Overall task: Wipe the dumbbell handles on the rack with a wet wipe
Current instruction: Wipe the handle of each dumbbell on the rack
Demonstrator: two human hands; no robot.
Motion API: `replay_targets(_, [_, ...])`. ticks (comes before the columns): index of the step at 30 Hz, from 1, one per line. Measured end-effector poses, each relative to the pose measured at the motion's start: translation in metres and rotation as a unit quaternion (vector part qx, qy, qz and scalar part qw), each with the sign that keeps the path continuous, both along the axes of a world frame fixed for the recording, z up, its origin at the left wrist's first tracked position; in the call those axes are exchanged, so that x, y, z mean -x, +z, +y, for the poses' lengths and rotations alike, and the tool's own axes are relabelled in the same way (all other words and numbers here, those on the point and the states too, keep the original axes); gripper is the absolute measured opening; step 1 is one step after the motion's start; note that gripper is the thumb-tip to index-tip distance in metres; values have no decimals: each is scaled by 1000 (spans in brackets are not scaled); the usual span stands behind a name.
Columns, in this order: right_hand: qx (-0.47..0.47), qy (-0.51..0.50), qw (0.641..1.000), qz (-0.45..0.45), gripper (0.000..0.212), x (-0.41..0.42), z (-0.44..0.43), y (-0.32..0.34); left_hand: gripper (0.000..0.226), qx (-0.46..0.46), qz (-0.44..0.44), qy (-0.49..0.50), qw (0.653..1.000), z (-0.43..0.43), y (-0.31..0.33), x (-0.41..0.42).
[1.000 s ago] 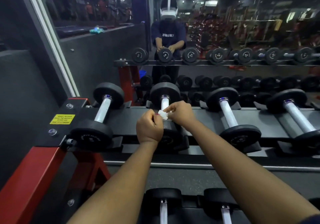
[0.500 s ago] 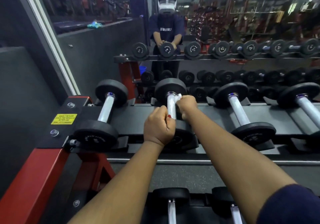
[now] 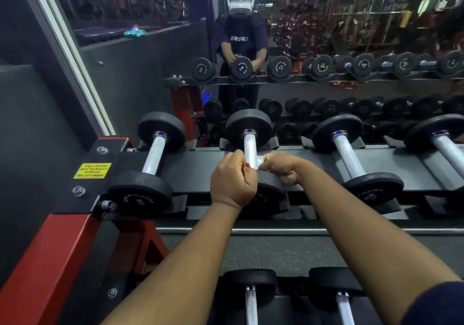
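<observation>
The white wipe [image 3: 260,161] lies against the near end of the handle [image 3: 250,146] of the 2nd dumbbell [image 3: 248,127] from the left, on the top shelf of the rack [image 3: 198,164]. The right hand [image 3: 283,170] pinches it there, and the left hand [image 3: 232,181] curls round the same handle, partly hiding the near weight. This shelf shows 4 dumbbells, the lower 2, and the frame carries 1 yellow sticker [image 3: 92,170].

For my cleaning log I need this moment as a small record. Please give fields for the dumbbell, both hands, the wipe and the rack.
dumbbell: second from the left, upper shelf
handle: far part bare
left hand: grips the handle's near end
right hand: pinches the wet wipe
wet wipe: white, crumpled, against the handle's right side
rack: red frame, yellow label at left
</observation>
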State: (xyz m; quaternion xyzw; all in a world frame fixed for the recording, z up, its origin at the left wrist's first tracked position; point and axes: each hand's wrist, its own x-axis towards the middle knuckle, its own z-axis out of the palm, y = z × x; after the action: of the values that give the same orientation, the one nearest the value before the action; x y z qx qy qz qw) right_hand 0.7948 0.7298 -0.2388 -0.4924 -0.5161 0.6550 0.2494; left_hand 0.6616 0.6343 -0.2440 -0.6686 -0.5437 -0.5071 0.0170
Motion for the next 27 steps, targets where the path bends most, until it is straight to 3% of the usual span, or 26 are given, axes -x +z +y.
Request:
replay_targets(2, [-85, -141, 986, -7, 22, 16, 12, 3, 12, 1, -8, 0, 1000, 1, -1, 3])
replay_targets(5, [-259, -282, 915, -123, 12, 28, 17, 14, 12, -6, -20, -6, 1000, 3, -3, 5])
replay_targets(7, [-361, -225, 881, -207, 8, 28, 12, 23, 11, -12, -19, -7, 1000, 3, -3, 5])
replay_targets(9, [-395, -139, 870, -261, 10, 28, 3, 37, 11, -16, -18, -2, 1000, 3, -2, 4])
replay_targets(11, [-375, -18, 860, -346, 4, 27, -10, 57, 8, -27, -17, 3, 1000, 2, -2, 2])
replay_targets(14, [-284, 181, 827, -450, 16, 26, -29, 79, 6, -36, -21, 8, 999, 1, -4, 1])
replay_targets(17, [-297, 203, 801, -479, 16, 36, -23, 84, 4, -44, -17, 15, 999, 2, -4, 1])
replay_targets(22, [-492, 119, 649, -568, 24, 54, 16, 67, 5, -45, -14, 27, 999, 3, -5, -1])
replay_targets(26, [-590, 273, 476, -592, 28, 50, 7, 70, 4, -54, -15, 31, 998, 2, -6, 0])
replay_targets(27, [-588, 308, 448, -598, 25, 55, 1, 75, 3, -53, -14, 29, 998, 3, -6, 0])
